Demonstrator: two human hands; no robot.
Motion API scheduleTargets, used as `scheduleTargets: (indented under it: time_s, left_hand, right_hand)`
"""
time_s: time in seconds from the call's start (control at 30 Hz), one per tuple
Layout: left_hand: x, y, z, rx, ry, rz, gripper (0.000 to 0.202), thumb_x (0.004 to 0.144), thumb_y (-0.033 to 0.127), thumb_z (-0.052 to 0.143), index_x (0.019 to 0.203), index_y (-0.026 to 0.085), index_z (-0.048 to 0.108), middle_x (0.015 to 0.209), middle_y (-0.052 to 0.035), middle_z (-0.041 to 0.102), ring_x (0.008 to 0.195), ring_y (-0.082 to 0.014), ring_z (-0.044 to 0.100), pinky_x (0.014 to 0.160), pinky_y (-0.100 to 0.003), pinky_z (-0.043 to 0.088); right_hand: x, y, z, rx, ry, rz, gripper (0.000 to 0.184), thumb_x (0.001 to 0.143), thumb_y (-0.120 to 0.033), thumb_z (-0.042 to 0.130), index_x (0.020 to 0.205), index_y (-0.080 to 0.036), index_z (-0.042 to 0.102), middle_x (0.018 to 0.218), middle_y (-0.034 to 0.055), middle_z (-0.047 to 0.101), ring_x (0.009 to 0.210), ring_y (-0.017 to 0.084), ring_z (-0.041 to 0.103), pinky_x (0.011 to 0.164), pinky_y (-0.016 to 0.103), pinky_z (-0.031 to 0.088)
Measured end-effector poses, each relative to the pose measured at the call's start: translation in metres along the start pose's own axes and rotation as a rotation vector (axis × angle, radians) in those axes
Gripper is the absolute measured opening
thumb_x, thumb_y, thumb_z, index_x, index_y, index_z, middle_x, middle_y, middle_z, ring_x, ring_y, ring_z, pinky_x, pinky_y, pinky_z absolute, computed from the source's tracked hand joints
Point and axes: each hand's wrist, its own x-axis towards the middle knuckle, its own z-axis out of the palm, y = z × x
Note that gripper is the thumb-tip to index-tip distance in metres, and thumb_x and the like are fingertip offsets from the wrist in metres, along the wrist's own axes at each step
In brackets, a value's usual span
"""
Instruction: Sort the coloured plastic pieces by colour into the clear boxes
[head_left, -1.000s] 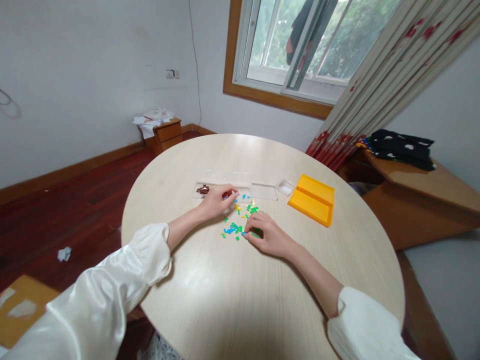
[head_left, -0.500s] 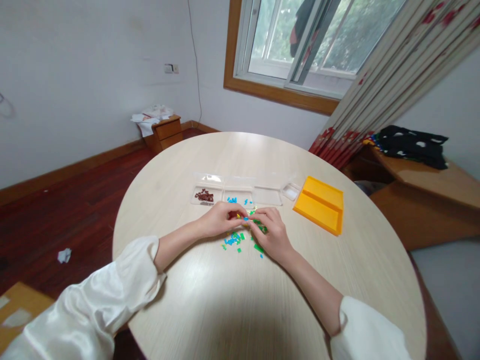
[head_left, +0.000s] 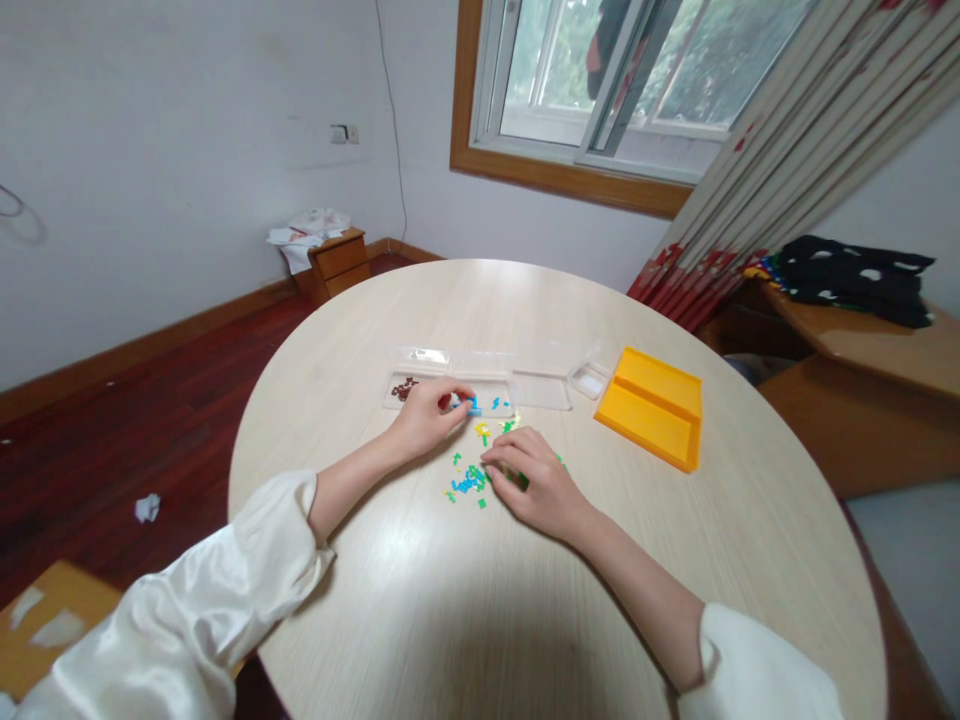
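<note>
My left hand [head_left: 429, 415] is above a shallow clear plastic box, its thumb and fingertips pinched on a small blue brick [head_left: 472, 402]. Loose blue bricks [head_left: 496, 403] lie in that box [head_left: 487, 381]. Over the scattered pieces on the table is my right hand [head_left: 536, 480], fingers curved and a little apart, with nothing visible in them. Close to its fingertips is a heap of blue and green bricks [head_left: 470, 480]. Yellow pieces [head_left: 482, 429] lie between the two hands, and green ones are partly hidden beneath the right hand.
Dark brown pieces [head_left: 403, 388] fill part of the leftmost clear box. Another clear box [head_left: 541, 390] and a smaller clear container [head_left: 589, 380] stand to the right. Beyond them, a yellow two-part tray [head_left: 652, 405] rests on the round wooden table [head_left: 420, 600].
My left hand has moved left and away, from meeting the right hand over the pile to the clear box, carrying a blue piece. My right hand has come slightly down, nearer the heap.
</note>
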Motion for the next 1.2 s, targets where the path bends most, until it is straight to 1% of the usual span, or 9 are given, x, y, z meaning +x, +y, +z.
scheduleTargets:
  time_s: [0.07, 0.17, 0.33, 0.47, 0.57, 0.73, 0.9, 1.07, 1.2]
  left_hand:
    - [0.0011, -0.0038, -0.0008, 0.058, 0.023, 0.011, 0.011, 0.076, 0.016, 0.057, 0.082, 0.016, 0.066, 0.075, -0.0011, 0.067, 0.062, -0.0107, 0.05, 0.062, -0.023, 0.04]
    - [0.0022, -0.0077, -0.0006, 0.131, 0.035, 0.036, 0.01, 0.076, 0.015, 0.057, 0.081, 0.017, 0.066, 0.077, -0.0018, 0.068, 0.067, -0.0125, 0.054, 0.067, -0.025, 0.042]
    - [0.0027, -0.0092, -0.0004, 0.218, -0.017, 0.044, 0.011, 0.077, 0.014, 0.057, 0.083, 0.016, 0.065, 0.08, -0.0032, 0.068, 0.074, -0.0153, 0.056, 0.074, -0.029, 0.044]
    - [0.0017, -0.009, -0.0011, 0.262, -0.047, 0.047, 0.01, 0.078, 0.016, 0.057, 0.084, 0.017, 0.066, 0.08, -0.0037, 0.068, 0.077, -0.0171, 0.057, 0.077, -0.032, 0.043]
    - [0.0014, -0.0102, -0.0008, 0.276, -0.05, 0.057, 0.01, 0.079, 0.017, 0.057, 0.084, 0.017, 0.066, 0.081, -0.0033, 0.068, 0.077, -0.0172, 0.057, 0.077, -0.032, 0.043]
    - [0.0006, -0.0102, 0.0, 0.278, -0.022, 0.076, 0.012, 0.079, 0.018, 0.058, 0.088, 0.018, 0.066, 0.083, -0.0031, 0.069, 0.078, -0.0171, 0.058, 0.079, -0.032, 0.042]
    - [-0.0014, -0.0063, -0.0001, 0.256, -0.015, 0.097, 0.012, 0.08, 0.016, 0.057, 0.089, 0.016, 0.066, 0.082, -0.0038, 0.068, 0.078, -0.0166, 0.057, 0.078, -0.031, 0.041]
    - [-0.0017, -0.0053, -0.0001, 0.241, -0.025, 0.091, 0.011, 0.081, 0.018, 0.056, 0.088, 0.017, 0.065, 0.082, -0.0033, 0.068, 0.079, -0.0166, 0.057, 0.078, -0.031, 0.042]
    - [-0.0017, -0.0047, -0.0005, 0.234, -0.012, 0.089, 0.011, 0.081, 0.018, 0.056, 0.088, 0.018, 0.065, 0.081, -0.0031, 0.068, 0.077, -0.0164, 0.057, 0.077, -0.031, 0.042]
  right_hand:
    - [-0.0006, -0.0014, -0.0003, 0.005, -0.053, 0.002, 0.014, 0.084, -0.016, 0.053, 0.093, -0.022, 0.062, 0.088, 0.0069, 0.064, 0.083, 0.02, 0.056, 0.076, 0.038, 0.045]
    - [-0.0015, -0.0005, -0.0009, 0.022, -0.084, 0.003, 0.017, 0.084, -0.015, 0.051, 0.097, -0.021, 0.061, 0.09, 0.0071, 0.066, 0.086, 0.02, 0.057, 0.077, 0.037, 0.044]
    - [-0.0026, 0.0011, -0.0011, 0.014, -0.095, -0.008, 0.022, 0.081, -0.007, 0.048, 0.094, -0.02, 0.06, 0.087, 0.0052, 0.068, 0.083, 0.019, 0.057, 0.078, 0.036, 0.041]
    - [-0.003, -0.0002, -0.0012, -0.022, -0.106, -0.007, 0.02, 0.079, -0.007, 0.05, 0.088, -0.021, 0.062, 0.085, 0.0051, 0.066, 0.084, 0.019, 0.056, 0.078, 0.037, 0.038]
    - [-0.0032, -0.0006, -0.0013, -0.031, -0.114, -0.024, 0.019, 0.08, -0.009, 0.051, 0.087, -0.021, 0.064, 0.085, 0.0052, 0.065, 0.084, 0.019, 0.055, 0.078, 0.037, 0.038]
    - [-0.0029, -0.0001, -0.0019, -0.059, -0.142, -0.045, 0.019, 0.081, -0.01, 0.05, 0.088, -0.021, 0.065, 0.086, 0.0055, 0.064, 0.084, 0.019, 0.055, 0.08, 0.038, 0.038]
    - [-0.0027, -0.0012, -0.0034, -0.075, -0.12, -0.063, 0.02, 0.082, -0.01, 0.049, 0.09, -0.02, 0.064, 0.086, 0.0062, 0.064, 0.084, 0.019, 0.054, 0.077, 0.037, 0.038]
    - [-0.0034, -0.0017, -0.0045, -0.072, -0.163, -0.099, 0.024, 0.081, -0.009, 0.048, 0.093, -0.021, 0.065, 0.09, 0.0064, 0.064, 0.087, 0.02, 0.053, 0.08, 0.038, 0.038]
    - [-0.0044, 0.0024, -0.0029, -0.1, -0.136, -0.08, 0.023, 0.082, -0.008, 0.047, 0.092, -0.018, 0.065, 0.088, 0.0077, 0.064, 0.087, 0.02, 0.053, 0.078, 0.038, 0.038]
